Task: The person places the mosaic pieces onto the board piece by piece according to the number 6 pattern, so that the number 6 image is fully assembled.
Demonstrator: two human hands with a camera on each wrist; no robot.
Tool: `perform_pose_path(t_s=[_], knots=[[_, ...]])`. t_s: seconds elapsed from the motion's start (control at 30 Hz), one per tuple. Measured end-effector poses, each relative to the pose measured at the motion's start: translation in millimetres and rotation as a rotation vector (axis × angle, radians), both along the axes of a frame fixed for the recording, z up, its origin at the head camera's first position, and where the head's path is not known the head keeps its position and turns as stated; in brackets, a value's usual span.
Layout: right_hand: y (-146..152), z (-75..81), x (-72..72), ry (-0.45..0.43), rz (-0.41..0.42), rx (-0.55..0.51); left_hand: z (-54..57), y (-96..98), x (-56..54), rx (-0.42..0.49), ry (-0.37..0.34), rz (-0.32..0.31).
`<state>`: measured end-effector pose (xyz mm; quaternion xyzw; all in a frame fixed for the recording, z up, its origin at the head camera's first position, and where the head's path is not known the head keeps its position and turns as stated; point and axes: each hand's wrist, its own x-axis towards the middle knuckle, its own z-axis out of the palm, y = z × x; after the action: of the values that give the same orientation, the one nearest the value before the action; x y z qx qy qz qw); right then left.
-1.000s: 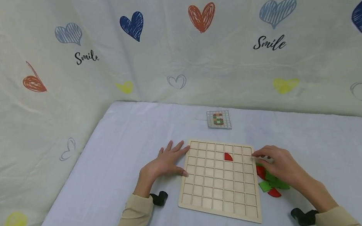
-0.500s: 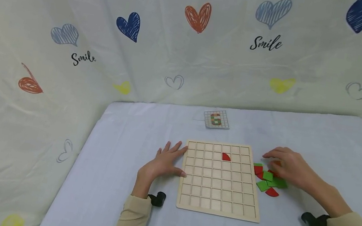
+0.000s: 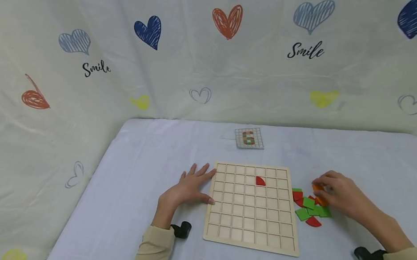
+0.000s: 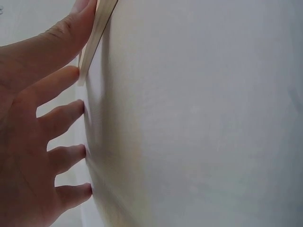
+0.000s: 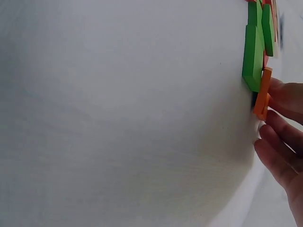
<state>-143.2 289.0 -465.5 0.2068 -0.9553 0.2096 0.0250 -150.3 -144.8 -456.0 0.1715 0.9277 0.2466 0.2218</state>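
A wooden grid board (image 3: 248, 243) lies on the white-covered table, with one red quarter-round tile (image 3: 260, 181) in an upper cell. My left hand (image 3: 188, 188) is spread at the board's left side, thumb and index finger touching its edge; the left wrist view shows the thumb (image 4: 71, 33) against the wooden rim. To the right of the board, my right hand (image 3: 340, 192) pinches an orange tile (image 3: 318, 187) between thumb and fingers, above a loose pile. In the right wrist view the orange tile (image 5: 263, 94) stands tilted beside a green tile (image 5: 253, 59).
Several green tiles (image 3: 303, 214) and red tiles (image 3: 314, 221) lie heaped near the board's right edge. A small gridded pattern card (image 3: 249, 138) lies behind the board. A fabric backdrop (image 3: 177, 67) printed with hearts rises behind the table.
My right hand has moved right, from the board's upper right edge to the far side of the tile pile, and its fingers have closed on an orange tile. The left hand stays put.
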Motion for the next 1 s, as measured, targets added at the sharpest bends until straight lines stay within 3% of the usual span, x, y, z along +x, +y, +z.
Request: perform_pose_path(t_s=[0.4, 0.73, 1.0], knots=[[-2.0, -1.4, -3.6, -0.06, -0.067, -0.051, 3.6, 2.0, 2.1, 0.018, -0.001, 0.017], [-1.3, -5.3, -2.0, 0.121, 0.05, -0.104, 3.2, 1.8, 1.8, 0.01, -0.002, 0.018], [-8.1, -0.7, -1.0, 0.076, 0.032, -0.164, 3.3, 1.5, 2.3, 0.006, -0.003, 0.018]])
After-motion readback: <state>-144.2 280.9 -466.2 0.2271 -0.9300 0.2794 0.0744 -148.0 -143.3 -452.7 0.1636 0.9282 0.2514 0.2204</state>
